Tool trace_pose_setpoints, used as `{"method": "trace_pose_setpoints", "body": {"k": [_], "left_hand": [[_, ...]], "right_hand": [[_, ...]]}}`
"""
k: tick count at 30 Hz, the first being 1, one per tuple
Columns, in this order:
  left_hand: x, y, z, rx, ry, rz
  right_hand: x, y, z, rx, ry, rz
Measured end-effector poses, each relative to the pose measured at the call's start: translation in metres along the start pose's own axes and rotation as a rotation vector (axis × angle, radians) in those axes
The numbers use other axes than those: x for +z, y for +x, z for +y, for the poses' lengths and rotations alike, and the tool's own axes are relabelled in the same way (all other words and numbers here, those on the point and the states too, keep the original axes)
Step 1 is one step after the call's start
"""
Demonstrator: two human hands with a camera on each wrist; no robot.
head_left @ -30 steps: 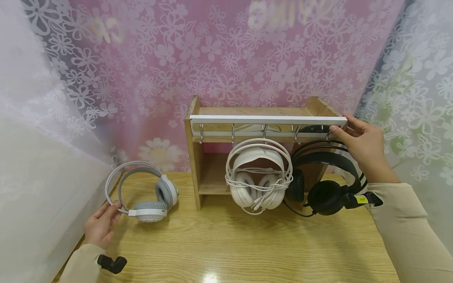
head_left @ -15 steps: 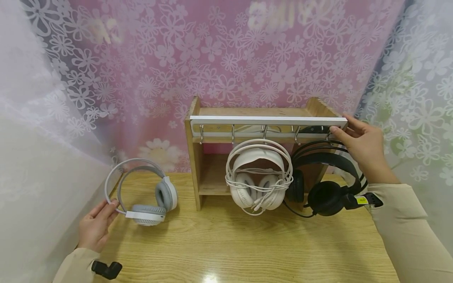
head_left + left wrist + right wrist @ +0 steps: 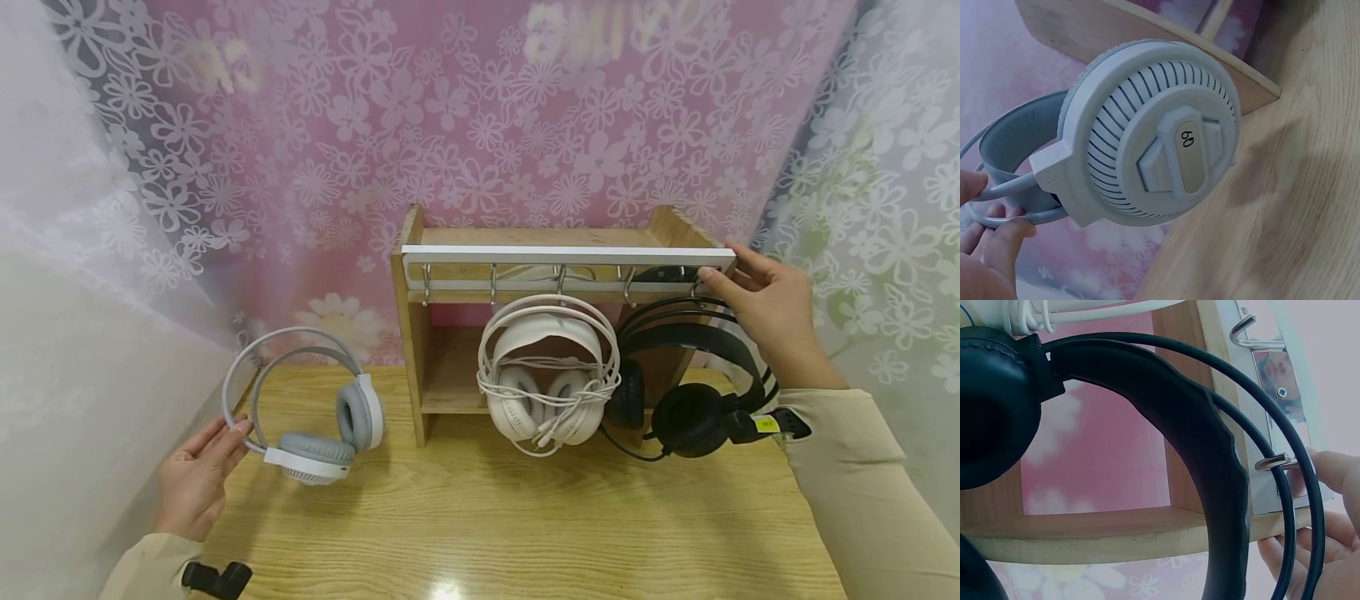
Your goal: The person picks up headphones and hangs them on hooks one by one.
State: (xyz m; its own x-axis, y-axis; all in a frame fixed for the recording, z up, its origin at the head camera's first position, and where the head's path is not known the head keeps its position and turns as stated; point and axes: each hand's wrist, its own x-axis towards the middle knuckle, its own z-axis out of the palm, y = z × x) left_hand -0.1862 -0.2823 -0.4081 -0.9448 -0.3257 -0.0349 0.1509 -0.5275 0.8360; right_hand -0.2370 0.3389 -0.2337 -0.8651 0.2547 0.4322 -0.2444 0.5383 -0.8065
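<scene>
My left hand [image 3: 193, 482] pinches the thin headband of the white-and-grey headphones [image 3: 315, 468], holding them over the table at the left. In the left wrist view, their slotted ear cup [image 3: 1110, 134] is marked "60". My right hand [image 3: 780, 308] grips the right end of the white hook rail [image 3: 570, 251], its thumb on the front. Just below it, black headphones [image 3: 690, 421] hang by their thin bands from the end hook, [image 3: 1272, 462] seen in the right wrist view. White headphones [image 3: 551, 329], wrapped in their own cable, hang at the middle hook.
The rail runs along the front of a wooden rack [image 3: 414, 358] with a lower shelf. No headphones hang on its two left hooks. The rack stands on a wood-grain table [image 3: 487, 517], against a pink flowered curtain [image 3: 375, 125]. White sheeting [image 3: 90, 333] borders the left.
My left hand has moved slightly left and toward me. The white-and-grey headphones have turned a little in it, their headband rising. My right hand and the rack have stayed put.
</scene>
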Motion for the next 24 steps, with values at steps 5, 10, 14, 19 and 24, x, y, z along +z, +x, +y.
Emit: {"method": "trace_pose_setpoints", "body": {"k": [5, 10, 14, 19, 24], "left_hand": [[0.003, -0.005, 0.006, 0.022, 0.053, -0.063], [0.006, -0.01, 0.009, 0.059, 0.119, -0.116], [0.01, -0.014, 0.012, 0.074, 0.157, -0.155], [0.014, -0.019, 0.015, 0.087, 0.187, -0.221], [0.017, -0.022, 0.018, 0.102, 0.213, -0.285]], "right_hand": [[0.0, 0.0, 0.001, 0.01, 0.007, -0.006], [0.0, 0.001, 0.001, 0.015, 0.004, -0.011], [0.0, 0.0, 0.001, 0.016, -0.001, -0.011], [0.0, 0.0, 0.0, 0.018, -0.003, -0.013], [0.0, 0.0, 0.0, 0.016, -0.004, -0.01]]}}
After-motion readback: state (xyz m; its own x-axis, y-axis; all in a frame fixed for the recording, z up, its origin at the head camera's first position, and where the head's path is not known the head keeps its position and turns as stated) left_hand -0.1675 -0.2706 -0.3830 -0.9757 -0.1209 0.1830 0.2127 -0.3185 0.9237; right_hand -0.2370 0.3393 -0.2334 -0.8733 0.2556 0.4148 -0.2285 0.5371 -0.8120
